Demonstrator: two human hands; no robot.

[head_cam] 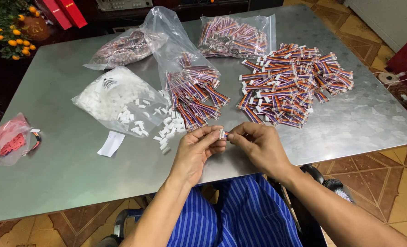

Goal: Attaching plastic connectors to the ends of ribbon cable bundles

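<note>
A bare metal table (66, 169) carries 3 clear bags of striped ribbon cables (233, 36), an open bag of white plastic connectors (107, 93) spilling some loose, a heap of finished cable pieces (290, 82), a white paper slip (111, 143) and a red-filled bag (4, 139) at the left edge.

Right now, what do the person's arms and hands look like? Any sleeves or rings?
Both forearms are bare, with no sleeves showing. The left hand and right hand wear no gloves, and no rings, watch or bracelets are visible. Fingernails look short and unpainted.
</note>
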